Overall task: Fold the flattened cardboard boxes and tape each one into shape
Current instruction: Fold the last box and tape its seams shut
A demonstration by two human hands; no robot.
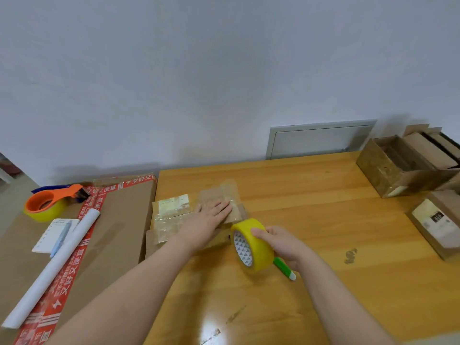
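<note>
- Cardboard first: the small brown cardboard box [174, 220] lay low and part-folded at the left edge of the orange-brown wooden table [311, 195], just beside a large brown carton [119, 220] sealed with red printed tape.
- Its top was creased and worn. Shiny clear tape ran over it in strips, and a pale rectangular label sat near its far left corner. One flap stuck out flat toward me on the left.
- My left hand [211, 215] rested palm down on the box top, fingers straight and close together, pressing the cardboard.
- My right hand [278, 241] was curled round a roll of yellow tape [256, 247], thumb and fingers clamped on its outer band. The roll stood on edge just beside the box's near right corner, its patterned white core facing left.
- A green-and-white plastic tool [285, 268] poked out from under that hand; I could not tell whether I held it.
- On the carton lay an orange tape dispenser [49, 201] loaded with yellow tape, a white notepad [49, 239] with a pale blue pen [61, 236] on it, and a white rolled paper tube [49, 272].
- Open brown boxes [398, 168] stood at the table's far right, and a labelled one [438, 222] nearer.
</note>
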